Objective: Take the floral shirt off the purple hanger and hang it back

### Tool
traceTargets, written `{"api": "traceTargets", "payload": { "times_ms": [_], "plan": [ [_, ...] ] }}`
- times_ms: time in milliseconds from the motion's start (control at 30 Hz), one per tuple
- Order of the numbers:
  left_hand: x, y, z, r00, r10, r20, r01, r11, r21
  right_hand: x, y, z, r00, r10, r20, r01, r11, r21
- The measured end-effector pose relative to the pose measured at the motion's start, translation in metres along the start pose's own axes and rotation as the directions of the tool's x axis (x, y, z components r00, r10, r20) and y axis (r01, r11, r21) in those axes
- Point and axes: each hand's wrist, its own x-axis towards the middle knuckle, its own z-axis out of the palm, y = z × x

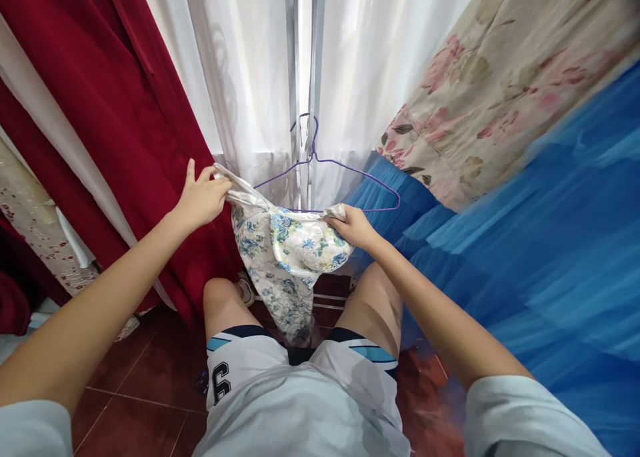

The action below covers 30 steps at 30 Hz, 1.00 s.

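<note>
A white dress with blue flowers hangs between my two hands, its lower part drooping between my knees. My left hand pinches a pale strap at the upper left, with one finger sticking up. On the other side, my right hand grips the top edge of the dress near its right corner. Behind the dress is a purple wire hanger, its hook upward against the white cloth. The dress hides part of the hanger's bottom bar, so I cannot tell whether any of it passes through the garment.
White curtain-like cloth hangs straight ahead. Dark red fabric drapes on the left. On the right hang a beige floral cloth and blue ruffled fabric. Reddish floor tiles lie below.
</note>
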Motion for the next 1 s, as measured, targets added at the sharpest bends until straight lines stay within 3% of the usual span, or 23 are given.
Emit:
{"api": "traceTargets", "payload": {
  "times_ms": [100, 200, 267, 300, 367, 500, 600, 700, 833, 933, 1000],
  "plan": [
    [0.031, -0.003, 0.008, 0.983, -0.064, 0.174, 0.053, 0.996, 0.066, -0.003, -0.003, 0.002, 0.999, 0.023, -0.043, -0.021, 0.999, 0.04],
    [0.043, -0.006, 0.027, 0.876, -0.179, 0.447, 0.148, 0.984, 0.102, -0.007, -0.008, 0.006, 0.997, 0.029, -0.066, -0.026, 0.999, 0.043],
    [0.041, -0.008, 0.04, 0.815, -0.216, 0.538, 0.19, 0.976, 0.105, -0.008, -0.011, 0.009, 0.998, 0.03, -0.063, -0.027, 0.999, 0.046],
    [0.038, -0.008, 0.044, 0.813, -0.218, 0.541, 0.197, 0.976, 0.097, -0.009, -0.012, 0.01, 0.998, 0.029, -0.063, -0.026, 0.999, 0.045],
    [0.032, -0.007, 0.047, 0.864, -0.189, 0.467, 0.183, 0.981, 0.057, -0.009, -0.013, 0.012, 0.998, 0.018, -0.062, -0.016, 0.999, 0.037],
    [0.033, 0.007, 0.033, 0.984, -0.084, 0.159, 0.095, 0.993, -0.063, -0.01, -0.013, 0.014, 0.998, 0.036, -0.052, -0.034, 0.999, 0.041],
    [0.05, 0.028, 0.019, 1.0, 0.008, -0.002, -0.008, 0.975, -0.223, -0.012, -0.014, 0.016, 0.997, 0.071, -0.024, -0.069, 0.994, 0.084],
    [0.069, 0.049, 0.017, 0.998, 0.057, 0.007, -0.047, 0.884, -0.466, -0.017, -0.016, 0.015, 0.996, 0.088, 0.0, -0.087, 0.99, 0.113],
    [0.074, 0.064, 0.025, 1.0, 0.017, -0.009, -0.019, 0.729, -0.685, -0.027, -0.021, 0.004, 0.997, 0.071, -0.016, -0.068, 0.987, 0.148],
    [0.063, 0.069, 0.029, 0.997, -0.021, -0.08, -0.049, 0.632, -0.773, -0.034, -0.02, -0.01, 0.967, 0.039, -0.251, 0.006, 0.984, 0.178],
    [0.056, 0.072, 0.029, 0.99, -0.074, -0.122, -0.05, 0.617, -0.786, -0.034, -0.014, -0.02, 0.875, 0.058, -0.481, 0.018, 0.988, 0.152]
  ]
}}
